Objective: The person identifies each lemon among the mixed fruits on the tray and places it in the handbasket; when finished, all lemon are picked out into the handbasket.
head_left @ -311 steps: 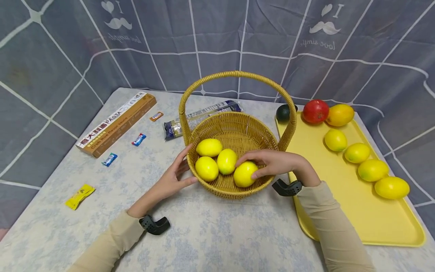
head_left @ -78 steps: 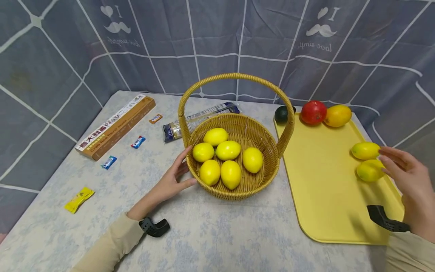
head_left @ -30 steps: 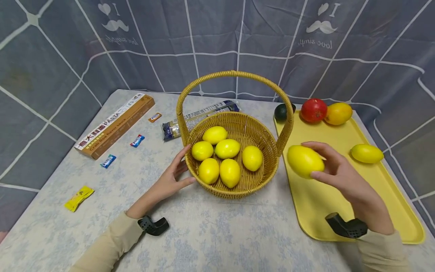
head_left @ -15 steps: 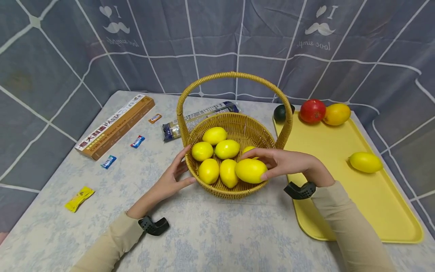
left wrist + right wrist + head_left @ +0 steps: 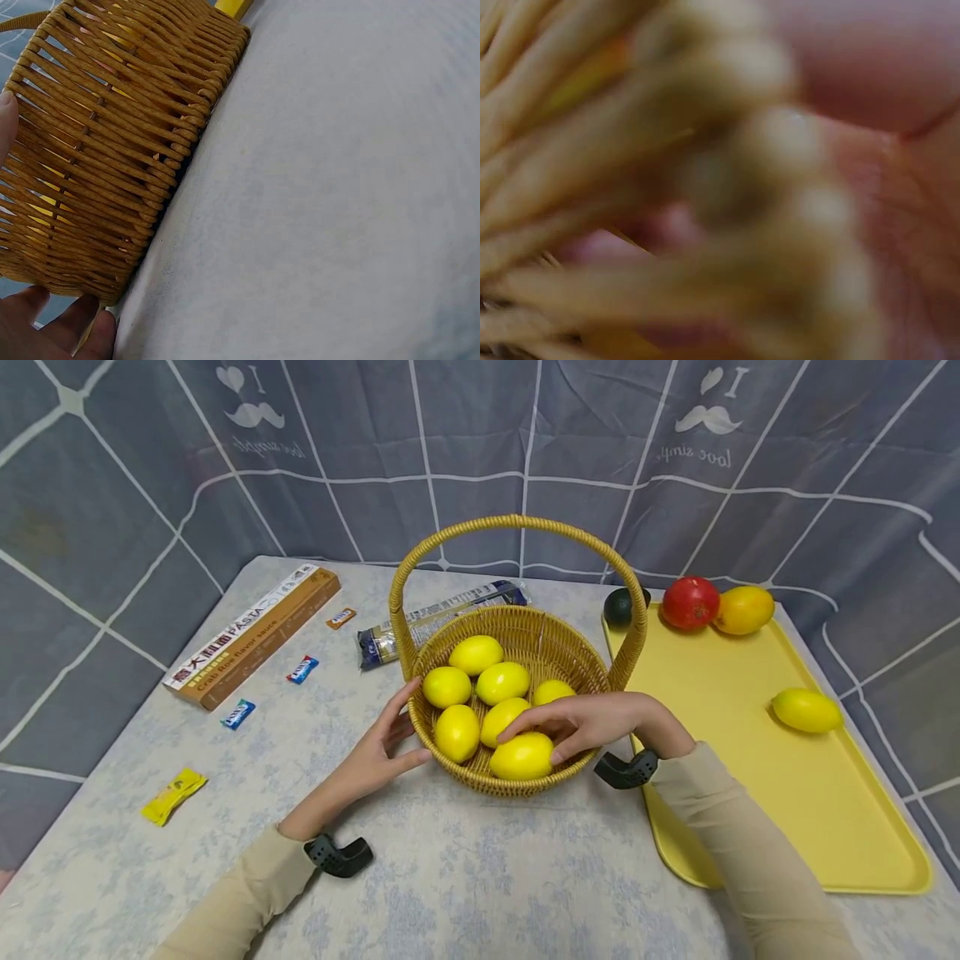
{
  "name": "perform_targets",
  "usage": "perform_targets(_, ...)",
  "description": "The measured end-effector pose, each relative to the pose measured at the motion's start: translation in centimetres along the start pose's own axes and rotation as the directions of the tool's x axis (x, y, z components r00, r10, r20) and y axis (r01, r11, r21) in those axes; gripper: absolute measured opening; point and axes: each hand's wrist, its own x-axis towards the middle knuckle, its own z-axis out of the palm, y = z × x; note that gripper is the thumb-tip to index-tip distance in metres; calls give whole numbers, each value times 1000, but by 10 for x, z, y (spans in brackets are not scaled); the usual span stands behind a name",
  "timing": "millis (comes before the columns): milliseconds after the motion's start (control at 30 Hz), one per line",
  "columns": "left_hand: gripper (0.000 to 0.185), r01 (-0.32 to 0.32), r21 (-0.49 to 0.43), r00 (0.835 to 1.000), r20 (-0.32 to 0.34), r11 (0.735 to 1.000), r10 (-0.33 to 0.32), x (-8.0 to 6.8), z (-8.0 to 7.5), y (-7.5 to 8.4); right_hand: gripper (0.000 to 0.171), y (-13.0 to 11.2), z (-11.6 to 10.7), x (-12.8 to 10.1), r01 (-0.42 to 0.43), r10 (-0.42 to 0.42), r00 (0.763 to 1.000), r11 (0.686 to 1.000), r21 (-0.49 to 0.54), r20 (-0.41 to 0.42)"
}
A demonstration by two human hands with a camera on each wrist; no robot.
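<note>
1. My right hand [image 5: 592,724] reaches over the near rim of the wicker basket [image 5: 525,781], its curled fingers round the top of a lemon [image 5: 522,757] that lies low at the front of the basket.
2. That lemon touches the basket wall in front and other lemons [image 5: 480,693] behind; I count six of them packed there, crowding it on the far side.
3. My left hand [image 5: 375,756] lies flat against the basket's outer left wall, fingers straight and spread; the left wrist view shows fingertips [image 5: 45,330] touching the weave [image 5: 112,150].
4. The basket handle [image 5: 517,522] arches over the fruit, above my right hand.
5. The right wrist view is blurred: only weave and skin up close.
6. On the yellow tray [image 5: 720,693] to the right lies one more lemon [image 5: 807,710], well apart, with a red fruit [image 5: 690,602], an orange-yellow fruit [image 5: 744,609] and a dark fruit [image 5: 621,607] at the far end.
7. To the left lie a pasta box [image 5: 251,635], a packet [image 5: 442,618] behind the basket and small sweets [image 5: 174,793].
</note>
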Motion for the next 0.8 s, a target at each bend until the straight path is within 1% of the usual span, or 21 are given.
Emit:
perform_targets(67, 83, 3, 0, 1000, 1, 1000, -3, 0, 0, 0, 49, 0, 2, 3, -11, 10, 1000, 1000, -27, -18)
perform_targets(167, 83, 6, 0, 1000, -1, 1000, -6, 0, 0, 1, 47, -1, 9, 5, -73, 63, 993, 992, -101, -97)
perform_targets(233, 83, 5, 1, 1000, -5, 1000, -5, 0, 0, 1, 45, -5, 14, 5, -129, 99, 980, 977, -171, -175)
perform_targets(333, 84, 7, 3, 1000, -6, 1000, -7, 0, 0, 2, 42, -13, 22, -5, -192, 116, 950, 949, -251, -290)
perform_targets(433, 85, -1, 2, 1000, -4, 1000, 1, 0, 0, 2, 41, -27, 28, -32, -208, 85, 919, 933, -292, -385)
perform_targets(500, 85, -4, 3, 1000, -4, 1000, 4, 0, 0, 4, 41, -36, 31, -60, -191, 43, 901, 932, -308, -431)
perform_targets(533, 85, -5, 4, 1000, -4, 1000, 5, 0, 0, 4, 41, -40, 32, -77, -185, 20, 888, 930, -318, -459)
perform_targets(600, 85, -4, 6, 1000, -6, 1000, 4, 0, 0, 4, 42, -44, 35, -114, -217, 16, 839, 926, -307, -545)
perform_targets(633, 85, -1, 10, 1000, -7, 1000, 1, 0, 0, 5, 43, -43, 35, -134, -236, 17, 804, 927, -292, -594)
perform_targets(667, 85, 0, 12, 1000, -9, 1000, 0, 1, -1, 5, 43, -39, 36, -153, -264, 24, 750, 927, -266, -661)
perform_targets(700, 84, 3, 15, 1000, -11, 1000, -3, 1, -1, 5, 43, -33, 37, -172, -299, 35, 674, 926, -230, -738)
perform_targets(733, 84, 3, 17, 1000, -13, 1000, -3, 1, -1, 4, 42, -24, 38, -191, -342, 63, 574, 924, -170, -817)
perform_targets(767, 84, 4, 18, 1000, -15, 1000, -4, 1, -1, 4, 42, -14, 40, -207, -378, 98, 457, 921, -93, -884)
perform_targets(800, 84, 6, 20, 1000, -16, 1000, -5, 1, -1, 4, 43, 0, 41, -222, -393, 116, 330, 919, -25, -937)
